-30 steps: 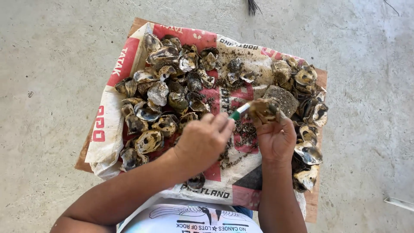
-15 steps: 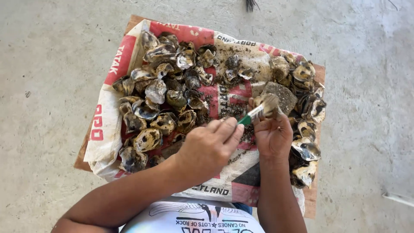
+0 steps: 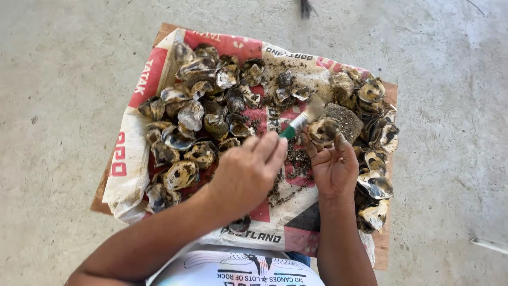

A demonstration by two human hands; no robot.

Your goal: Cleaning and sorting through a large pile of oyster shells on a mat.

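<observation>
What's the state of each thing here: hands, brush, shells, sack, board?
left hand: closed on the brush handle
right hand: fingers up, holding one shell
brush: tilted, bristles blurred beside the held shell
held shell: raised at the fingertips, inner face up
shell pile: loose, dirty, heaped on the sack
sack: spread flat, littered with grit
board: under the sack, edges showing

I see a red and white printed sack (image 3: 138, 153) spread over a wooden board (image 3: 390, 95) on the grey concrete floor (image 3: 58, 69). A heap of dark, muddy shells (image 3: 196, 122) covers its left half, with more shells (image 3: 373, 95) along the right edge. Dark grit (image 3: 296, 159) lies scattered on the sack's middle.
</observation>
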